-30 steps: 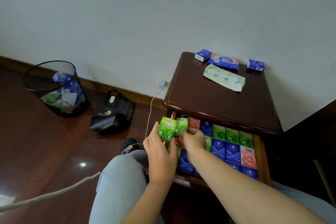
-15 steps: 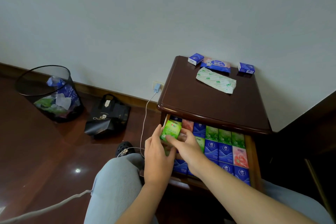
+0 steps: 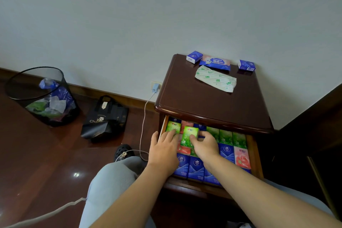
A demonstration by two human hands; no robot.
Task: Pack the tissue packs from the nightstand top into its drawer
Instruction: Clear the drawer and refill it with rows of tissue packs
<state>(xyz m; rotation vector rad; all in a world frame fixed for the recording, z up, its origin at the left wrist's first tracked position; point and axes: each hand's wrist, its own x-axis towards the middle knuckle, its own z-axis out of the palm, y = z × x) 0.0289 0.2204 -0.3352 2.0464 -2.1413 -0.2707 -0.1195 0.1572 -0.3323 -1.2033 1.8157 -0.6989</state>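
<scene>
we find the drawer (image 3: 255, 153) of the nightstand (image 3: 212, 105) pulled open and nearly filled with rows of small tissue packs. the left hand (image 3: 163, 147) lies with fingers extended, pressing a green tissue pack (image 3: 173, 127) at the drawer's back left corner. the right hand (image 3: 204, 144) rests its fingertips on a second green tissue pack (image 3: 189, 136), which stands proud of the row; whether it pinches or merely presses, we cannot tell. we judge the step to be seating these two packs. we advise pushing straight down and keeping the neighbours square. four packs are not yet packed, at the back of the top: two small blue packs (image 3: 194, 57) (image 3: 246, 65), a blue wipes pack (image 3: 215, 62) and a white-green pack (image 3: 215, 78).
</scene>
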